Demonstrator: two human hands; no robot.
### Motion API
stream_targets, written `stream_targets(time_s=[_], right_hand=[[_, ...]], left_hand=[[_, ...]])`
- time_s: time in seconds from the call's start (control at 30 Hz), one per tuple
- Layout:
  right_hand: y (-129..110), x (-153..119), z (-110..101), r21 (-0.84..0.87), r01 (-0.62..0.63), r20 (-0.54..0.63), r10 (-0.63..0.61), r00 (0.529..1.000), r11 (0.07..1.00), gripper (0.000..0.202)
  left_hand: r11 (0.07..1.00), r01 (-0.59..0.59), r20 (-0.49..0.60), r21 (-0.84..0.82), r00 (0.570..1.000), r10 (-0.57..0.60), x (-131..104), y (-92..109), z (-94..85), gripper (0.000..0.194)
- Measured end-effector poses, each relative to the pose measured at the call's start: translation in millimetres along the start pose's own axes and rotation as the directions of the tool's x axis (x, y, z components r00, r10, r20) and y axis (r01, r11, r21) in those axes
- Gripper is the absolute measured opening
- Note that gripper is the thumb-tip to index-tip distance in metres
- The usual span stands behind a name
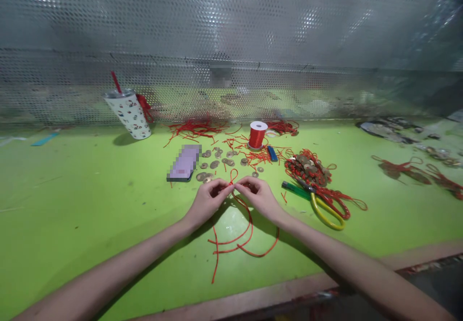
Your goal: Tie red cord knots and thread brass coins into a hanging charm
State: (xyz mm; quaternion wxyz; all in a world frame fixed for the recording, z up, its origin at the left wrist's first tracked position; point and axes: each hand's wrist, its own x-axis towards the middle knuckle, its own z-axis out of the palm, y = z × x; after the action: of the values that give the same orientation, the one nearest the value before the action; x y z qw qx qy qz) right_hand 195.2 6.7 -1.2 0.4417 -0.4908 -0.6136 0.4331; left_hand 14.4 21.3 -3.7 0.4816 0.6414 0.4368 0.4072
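Observation:
Between my two hands is a red cord [249, 215], pinched at a spot with a small loop sticking up above the fingertips. My left hand [211, 199] closes thumb and finger on it from the left. From the right, my right hand [258, 196] pinches the same cord, the fingertips of both hands almost touching. The cord's long tails curve down over the green table toward me. Whether a knot sits under the fingertips is hidden. Several brass-coloured coins [216, 164] lie just beyond my hands.
A phone [184, 162] lies left of the coins; a patterned cup [128, 113] stands farther back. Behind sit a red thread spool [257, 137] and a blue lighter [272, 153]. To the right are corded coins [307, 167] and scissors [325, 210]. A perforated sheet [173, 87] borders the green table [90, 191].

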Motion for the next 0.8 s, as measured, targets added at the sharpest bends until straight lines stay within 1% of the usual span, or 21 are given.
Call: stream_targets(time_s=[0.13,0.33,0.53,0.67,0.8], right_hand=[[-1.3,-0.6,0.2,0.017,-0.001,-0.006,0.001,1.0,1.0,0.032],[-2.2,-1.0,1.4,0.059,-0.013,-0.064,0.016,0.998,0.998,0.03],[-0.9,1.4,0.2,0.07,-0.033,-0.104,0.041,0.994,0.997,0.032],[-0.7,0.6,1.3,0.081,-0.026,-0.119,0.036,0.992,0.996,0.033],[-2.5,-1.9,3.5,0.086,-0.051,-0.087,0.059,0.995,0.995,0.035]], left_hand=[[0.999,0.015,0.041,-0.052,0.999,-0.013,0.8,-1.4,-0.6,0.028],[0.998,0.04,0.08,-0.057,0.996,-0.035,0.9,-1.5,0.6,0.026],[0.995,0.029,0.056,-0.095,0.998,-0.024,-0.4,4.6,-1.3,0.021],[0.996,0.012,0.039,-0.093,0.999,-0.009,1.1,4.5,-3.4,0.019],[0.996,0.021,0.032,-0.083,0.999,-0.019,1.8,2.6,-3.4,0.022]])
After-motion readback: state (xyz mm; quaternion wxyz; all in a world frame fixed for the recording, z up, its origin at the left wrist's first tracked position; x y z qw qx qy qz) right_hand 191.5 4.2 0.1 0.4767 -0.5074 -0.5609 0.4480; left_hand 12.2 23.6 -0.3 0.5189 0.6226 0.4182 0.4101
